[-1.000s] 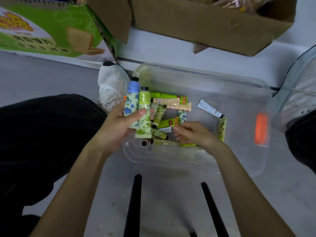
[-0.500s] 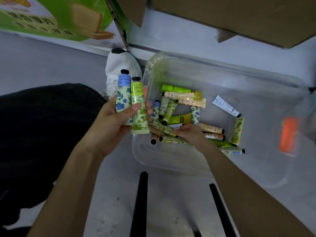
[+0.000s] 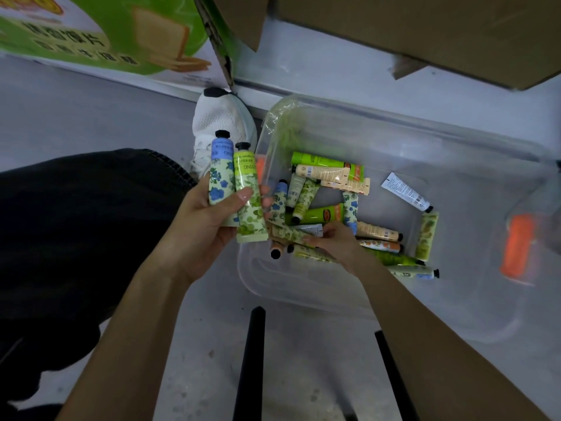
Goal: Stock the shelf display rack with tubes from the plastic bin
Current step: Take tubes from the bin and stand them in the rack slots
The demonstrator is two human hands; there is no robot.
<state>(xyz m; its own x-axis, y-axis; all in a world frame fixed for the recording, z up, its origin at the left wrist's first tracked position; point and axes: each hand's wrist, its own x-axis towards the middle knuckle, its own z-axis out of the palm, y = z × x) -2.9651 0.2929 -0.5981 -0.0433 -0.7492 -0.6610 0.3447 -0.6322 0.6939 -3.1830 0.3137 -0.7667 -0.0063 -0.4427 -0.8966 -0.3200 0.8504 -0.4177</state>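
Note:
A clear plastic bin [image 3: 473, 165] sits on the grey floor with several small tubes [image 3: 321, 214] lying loose in it, green, floral and beige. My left hand [image 3: 203, 220] holds two upright tubes beside the bin's left wall: a blue-flowered tube [image 3: 219, 174] and a green-leafed tube [image 3: 249, 192], both with black caps. My right hand [image 3: 334, 241] reaches into the bin's near left corner, fingers curled on a floral tube [image 3: 287, 233] in the pile. No display rack is in view.
A green printed carton [image 3: 100, 34] and a brown cardboard box [image 3: 425, 31] stand beyond the bin. My white shoe [image 3: 223, 120] and dark trouser leg [image 3: 76, 226] lie left of it. Two black bars [image 3: 250, 363] cross the floor below. An orange latch [image 3: 517, 244] marks the bin's right end.
My right hand moved left across the pile to the near left corner and closed on a floral tube. My left hand kept its two tubes, shifting slightly left of the bin.

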